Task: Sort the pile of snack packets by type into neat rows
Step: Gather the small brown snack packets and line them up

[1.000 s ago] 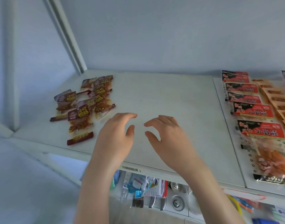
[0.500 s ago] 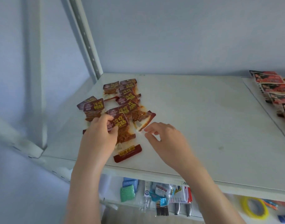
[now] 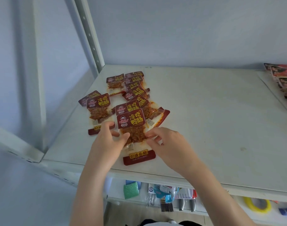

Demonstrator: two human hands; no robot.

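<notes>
Left hand (image 3: 106, 141) pinching left edge of nearest packet (image 3: 133, 128) between thumb and fingers, lower centre of frame; right hand (image 3: 165, 144) curling fingertips onto packet's right edge, seemingly pinching it, contact partly hidden; packet lying flat at front of loose pile of dark red packets (image 3: 133, 90) spreading across centre left of white shelf (image 3: 212, 119); row of red packets (image 3: 281, 79) showing at right edge, well apart
</notes>
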